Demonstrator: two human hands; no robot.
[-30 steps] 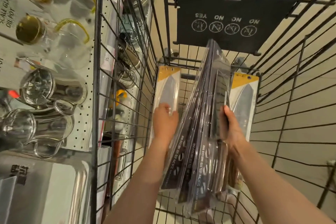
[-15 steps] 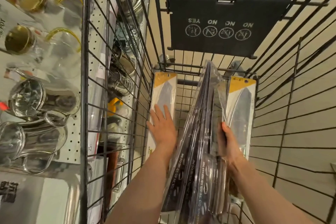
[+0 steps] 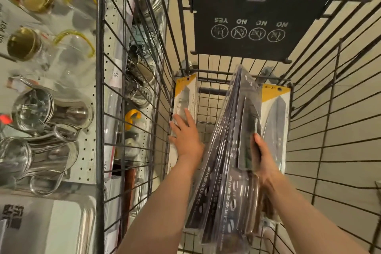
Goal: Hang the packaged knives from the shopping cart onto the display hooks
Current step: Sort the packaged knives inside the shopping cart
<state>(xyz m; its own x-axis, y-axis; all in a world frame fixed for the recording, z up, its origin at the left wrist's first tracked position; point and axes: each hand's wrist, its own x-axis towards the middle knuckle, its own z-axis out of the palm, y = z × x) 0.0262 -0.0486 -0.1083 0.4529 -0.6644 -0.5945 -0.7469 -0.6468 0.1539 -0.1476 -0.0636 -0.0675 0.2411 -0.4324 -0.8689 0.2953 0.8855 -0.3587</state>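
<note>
fingers (image 3: 181, 118) of the left hand (image 3: 186, 140) are spread wide and flat, reaching onto a yellow-topped knife pack (image 3: 184, 97) that leans against the left wall of the shopping cart (image 3: 99, 109). nothing is pinched there; the palm side is hidden, so whether the tips press the plastic or just hover is hard to call.

over to the right hand (image 3: 262, 156): the thumb lies along the near face of a stack of dark knife packs (image 3: 233, 150), and the other fingers wrap behind it, out of sight, so the grip can only be read from the thumb. the stack stands tilted in the middle of the cart, fanning toward the top, and the clear plastic glare makes it impossible to count the packs. its lower end is cut off by the bottom edge.

behind the right hand, another yellow-topped pack (image 3: 276, 113) stands against the cart's right side, partly covered by the stack and wrist.

a dark safety placard (image 3: 257, 24) hangs on the far end of the cart, its icons upside down. through the left wire wall, blurred steel jugs (image 3: 41, 150) and glass oil pots (image 3: 31, 41) sit on a pegboard shelf; the display hooks themselves cannot be made out.
</note>
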